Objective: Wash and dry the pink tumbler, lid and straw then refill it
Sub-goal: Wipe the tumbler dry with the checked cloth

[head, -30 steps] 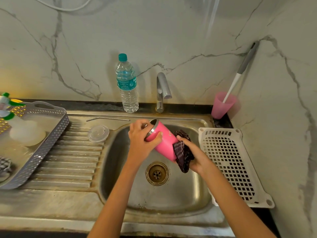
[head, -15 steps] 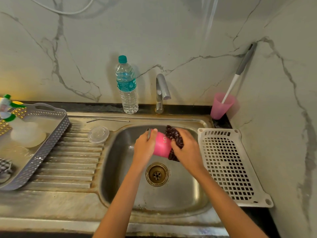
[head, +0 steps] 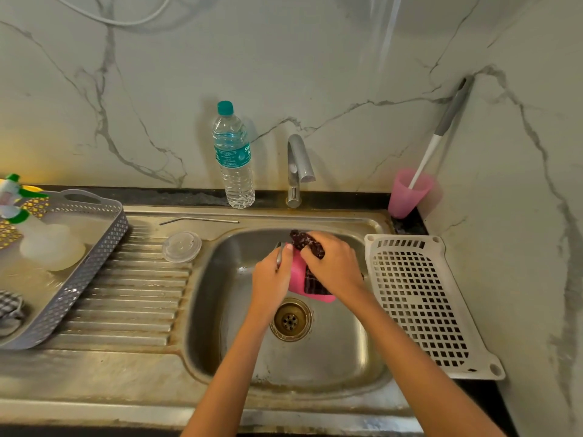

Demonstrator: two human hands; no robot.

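Evidently wiping was in hand: the left hand (head: 271,279) gripped the pink tumbler (head: 296,280) between both hands, the right hand (head: 334,266) clutching a dark cloth (head: 307,244) against its side. Next would likely come the lid (head: 182,246) and straw (head: 198,220), lying left of the hands.

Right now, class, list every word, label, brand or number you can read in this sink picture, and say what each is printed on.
Water bottle label: white print on teal, too small and blurred to read.
Pink tumbler: no print shows; the cloth covers much of it.
Nothing else carries readable text.
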